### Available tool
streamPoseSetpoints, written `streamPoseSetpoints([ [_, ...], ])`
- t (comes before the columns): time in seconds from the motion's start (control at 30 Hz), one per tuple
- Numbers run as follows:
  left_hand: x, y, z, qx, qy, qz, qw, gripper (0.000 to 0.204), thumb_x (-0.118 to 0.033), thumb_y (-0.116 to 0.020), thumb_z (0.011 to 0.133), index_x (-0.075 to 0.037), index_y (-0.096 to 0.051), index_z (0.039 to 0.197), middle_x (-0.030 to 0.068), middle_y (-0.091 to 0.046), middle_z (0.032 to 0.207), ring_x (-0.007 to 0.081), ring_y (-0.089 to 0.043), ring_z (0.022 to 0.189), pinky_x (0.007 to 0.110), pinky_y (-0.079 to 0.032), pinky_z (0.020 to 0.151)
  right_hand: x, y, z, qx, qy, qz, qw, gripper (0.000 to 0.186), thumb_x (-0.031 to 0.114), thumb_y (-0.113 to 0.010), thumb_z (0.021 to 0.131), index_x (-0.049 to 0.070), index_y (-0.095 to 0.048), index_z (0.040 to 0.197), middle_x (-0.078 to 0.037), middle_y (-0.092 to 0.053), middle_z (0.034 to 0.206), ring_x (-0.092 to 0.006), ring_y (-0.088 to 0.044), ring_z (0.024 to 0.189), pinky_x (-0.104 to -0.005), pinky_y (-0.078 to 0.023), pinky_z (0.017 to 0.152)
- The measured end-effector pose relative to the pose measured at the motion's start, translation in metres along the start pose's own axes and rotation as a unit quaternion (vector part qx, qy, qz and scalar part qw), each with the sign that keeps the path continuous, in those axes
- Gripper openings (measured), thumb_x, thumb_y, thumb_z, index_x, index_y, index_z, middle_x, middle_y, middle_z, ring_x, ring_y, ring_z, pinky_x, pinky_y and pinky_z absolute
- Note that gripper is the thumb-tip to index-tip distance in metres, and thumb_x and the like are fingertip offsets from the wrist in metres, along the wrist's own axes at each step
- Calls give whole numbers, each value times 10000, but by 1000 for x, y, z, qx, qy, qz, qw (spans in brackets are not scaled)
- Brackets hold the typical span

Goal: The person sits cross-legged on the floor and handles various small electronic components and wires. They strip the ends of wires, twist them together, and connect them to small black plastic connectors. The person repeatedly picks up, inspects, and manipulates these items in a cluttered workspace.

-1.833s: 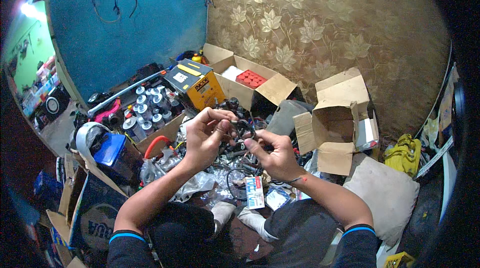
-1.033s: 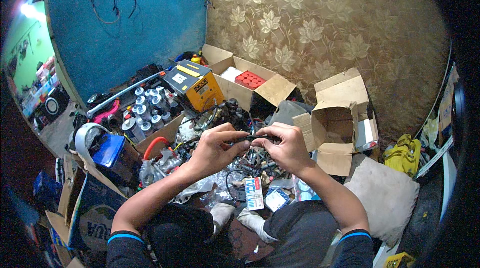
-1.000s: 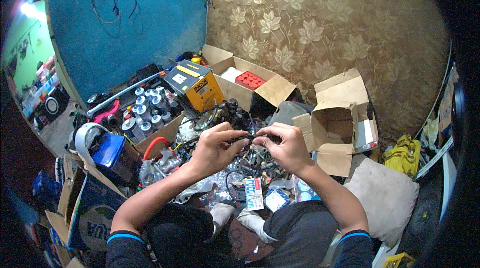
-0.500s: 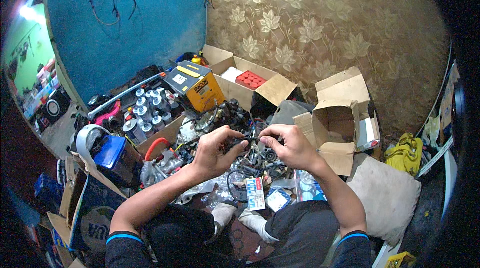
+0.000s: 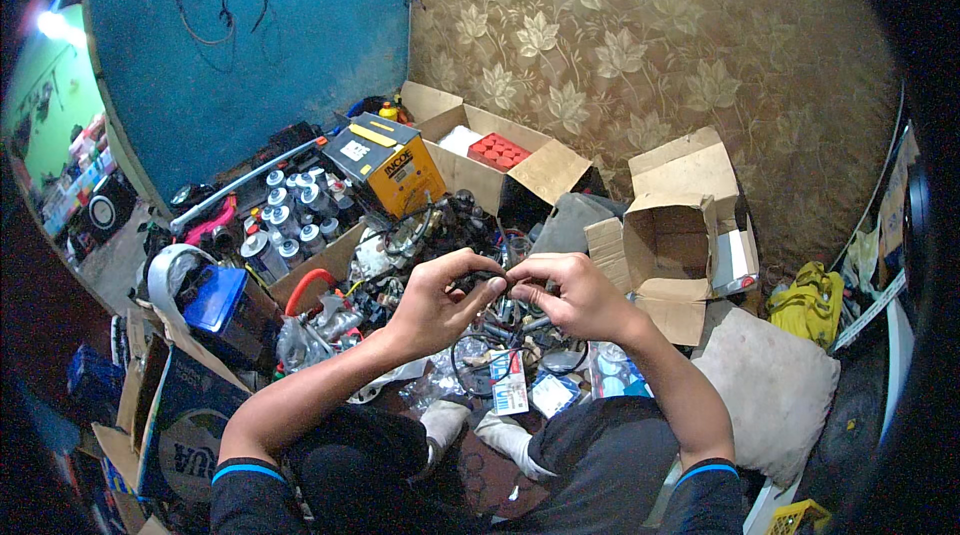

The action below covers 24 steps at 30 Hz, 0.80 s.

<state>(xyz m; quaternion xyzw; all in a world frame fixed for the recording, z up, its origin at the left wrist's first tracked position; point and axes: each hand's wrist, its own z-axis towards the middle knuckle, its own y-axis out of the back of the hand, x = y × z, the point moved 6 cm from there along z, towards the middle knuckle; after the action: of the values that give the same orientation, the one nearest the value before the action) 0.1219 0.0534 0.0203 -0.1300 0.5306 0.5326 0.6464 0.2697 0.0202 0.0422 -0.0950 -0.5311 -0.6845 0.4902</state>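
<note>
My left hand is closed, thumb and forefinger pinching a thin black cable. Against its fingertips, my right hand pinches the same dark strand, its fingers bent inward. The cable hangs in loops below both hands, over the heap of parts. What exactly sits between the fingertips is too small and covered to make out. Beneath the hands lies a dense heap of mixed metal and plastic parts. A white, blue and red printed card lies in front of my feet, beside a small blue-and-white packet.
An orange-and-black box stands behind the heap, near an open carton holding a red tray. Several capped clear bottles cluster at the left. Another open carton and a pale cushion sit at the right.
My right hand has moved left, so its fingertips now meet those of my left hand. More of the black cable loop shows below the right hand.
</note>
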Motion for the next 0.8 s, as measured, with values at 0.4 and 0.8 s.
streamPoseSetpoints([
  [0.4, -15, 13, -2, -115, -138, 98, 979, 169, -130, -739, 786, -34, -622, 860, 76, -599, 801, 155, -594, 733, 285, -516, 629, -15, 6, -6, 48, -155, 131, 978, 245, 199, -686, 848, -17, -649, 957, -88, -673, 834, -145, -618, 771, -291, -486, 697],
  [0.8, -17, 2, -4, -127, -71, 27, 989, 126, -101, -626, 900, 20, -613, 934, 65, -614, 785, 119, -578, 724, 255, -470, 650, 0, 0, 1, -103, -18, 157, 982, 276, 166, -807, 736, 25, -607, 864, -36, -638, 851, -109, -603, 804, -265, -498, 668],
])
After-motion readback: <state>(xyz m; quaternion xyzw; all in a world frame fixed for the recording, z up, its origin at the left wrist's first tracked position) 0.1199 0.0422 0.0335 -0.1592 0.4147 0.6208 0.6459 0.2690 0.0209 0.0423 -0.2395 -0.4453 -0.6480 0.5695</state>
